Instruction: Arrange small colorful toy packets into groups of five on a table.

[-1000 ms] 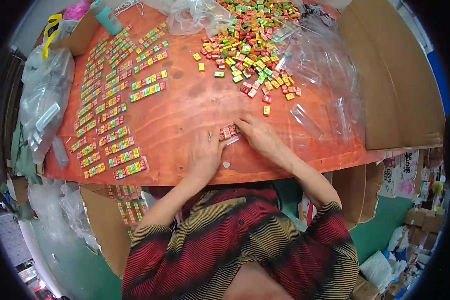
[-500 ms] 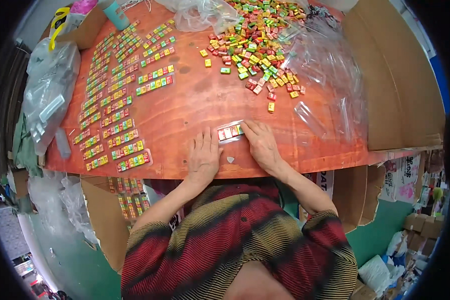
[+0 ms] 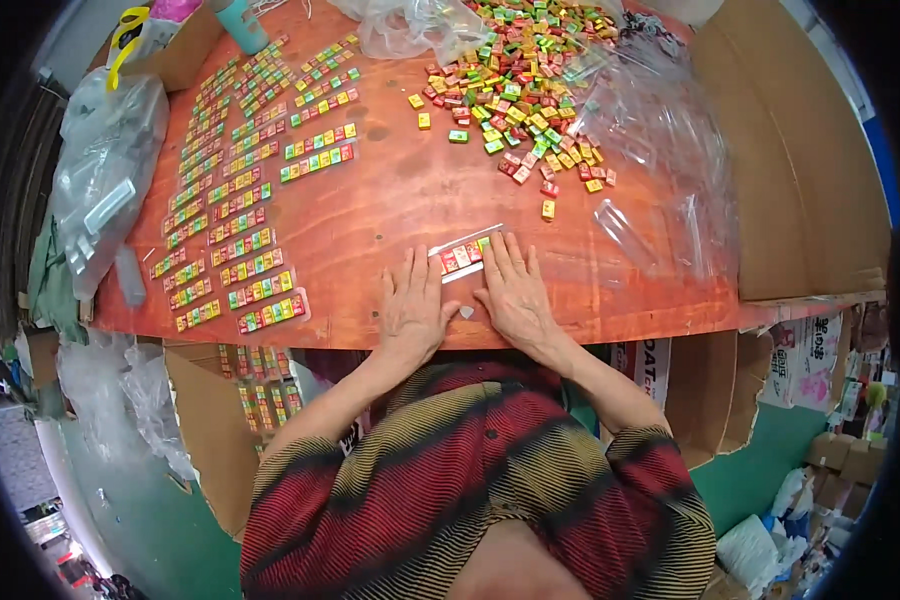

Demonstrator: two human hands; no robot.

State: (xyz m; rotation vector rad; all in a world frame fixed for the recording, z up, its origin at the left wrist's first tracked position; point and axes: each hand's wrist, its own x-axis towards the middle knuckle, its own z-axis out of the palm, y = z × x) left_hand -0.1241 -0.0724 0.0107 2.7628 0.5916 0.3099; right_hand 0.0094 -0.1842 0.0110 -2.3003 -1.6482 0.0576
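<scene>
A clear plastic tray (image 3: 457, 276) with a row of small red, white and green boxes (image 3: 461, 257) in it lies slightly tilted near the table's front edge. Flat on the table at its left end is my left hand (image 3: 410, 312), fingers stretched out and touching or nearly touching the tray. My right hand (image 3: 515, 300) rests at the other end, its fingers also straight and covering that end. Neither hand grips anything. Between my two thumbs lies a small pale chip (image 3: 466, 312).
Filled trays (image 3: 260, 288) stand in rows on the left. A heap of loose coloured boxes (image 3: 530, 80) is at the far side, with clear empty trays (image 3: 660, 150) to its right. A cardboard box (image 3: 785, 170) borders the right; a plastic bag (image 3: 105, 190) sits far left.
My right hand has turned and flattened, its fingers now pointing away from me. My left hand has shifted slightly. More of the tray's box row shows between them.
</scene>
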